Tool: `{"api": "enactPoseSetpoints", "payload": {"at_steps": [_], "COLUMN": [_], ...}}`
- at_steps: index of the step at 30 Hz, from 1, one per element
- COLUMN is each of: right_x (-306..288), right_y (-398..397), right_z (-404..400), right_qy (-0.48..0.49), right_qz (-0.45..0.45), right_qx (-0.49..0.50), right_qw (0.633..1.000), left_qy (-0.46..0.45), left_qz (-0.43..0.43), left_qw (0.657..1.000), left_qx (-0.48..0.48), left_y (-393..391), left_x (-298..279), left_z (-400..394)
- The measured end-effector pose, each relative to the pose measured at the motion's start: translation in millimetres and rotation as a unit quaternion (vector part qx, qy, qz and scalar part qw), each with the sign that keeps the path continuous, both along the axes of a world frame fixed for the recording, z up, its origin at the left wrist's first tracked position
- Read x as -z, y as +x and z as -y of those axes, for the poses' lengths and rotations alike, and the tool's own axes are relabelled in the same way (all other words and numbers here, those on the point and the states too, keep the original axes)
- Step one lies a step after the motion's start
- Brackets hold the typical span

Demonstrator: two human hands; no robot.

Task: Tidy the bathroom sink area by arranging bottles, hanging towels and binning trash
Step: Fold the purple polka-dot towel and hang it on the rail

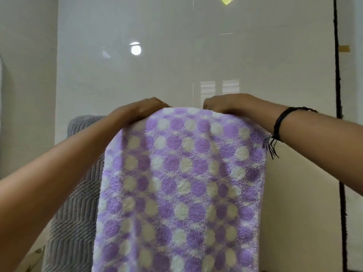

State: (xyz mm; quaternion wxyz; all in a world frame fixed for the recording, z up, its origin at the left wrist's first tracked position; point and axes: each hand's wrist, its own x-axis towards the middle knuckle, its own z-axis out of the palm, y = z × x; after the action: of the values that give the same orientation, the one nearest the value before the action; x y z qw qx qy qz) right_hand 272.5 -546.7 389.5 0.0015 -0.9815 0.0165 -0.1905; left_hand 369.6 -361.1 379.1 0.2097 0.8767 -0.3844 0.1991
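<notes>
Purple-and-white spotted fleece towel (180, 189) is seen hanging down the middle of the view, its top edge held up against a glossy tiled wall (176, 55). That top edge is gripped at its left corner by the left hand (141, 110) and at its right by the right hand (227, 106), fingers curled over it. A black thread bracelet (282, 122) is worn on the right wrist. A grey ribbed towel (78, 183) is hung just left, partly behind.
</notes>
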Motion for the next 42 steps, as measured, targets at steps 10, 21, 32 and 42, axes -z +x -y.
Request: {"api": "enactPoseSetpoints", "payload": {"at_steps": [10, 21, 32, 42], "right_x": [-3, -7, 9, 126], "right_y": [-2, 24, 25, -12], "right_z": [5, 21, 3, 5], "right_qy": [0.089, 0.091, 0.020, 0.017], "right_qz": [-0.113, 0.049, 0.209, 0.513], "right_qx": [-0.013, 0.093, -0.037, -0.045], "right_qw": [0.989, 0.990, 0.977, 0.857], "left_qy": [0.000, -0.060, -0.083, -0.278], "left_qz": [-0.150, -0.076, -0.103, 0.252], "left_qw": [0.963, 0.959, 0.984, 0.916], "left_qx": [-0.223, -0.268, -0.118, -0.142], "left_y": [-2, 29, 2, -18], "left_x": [-27, -26, -9, 64], "left_z": [10, 37, 34, 15]}}
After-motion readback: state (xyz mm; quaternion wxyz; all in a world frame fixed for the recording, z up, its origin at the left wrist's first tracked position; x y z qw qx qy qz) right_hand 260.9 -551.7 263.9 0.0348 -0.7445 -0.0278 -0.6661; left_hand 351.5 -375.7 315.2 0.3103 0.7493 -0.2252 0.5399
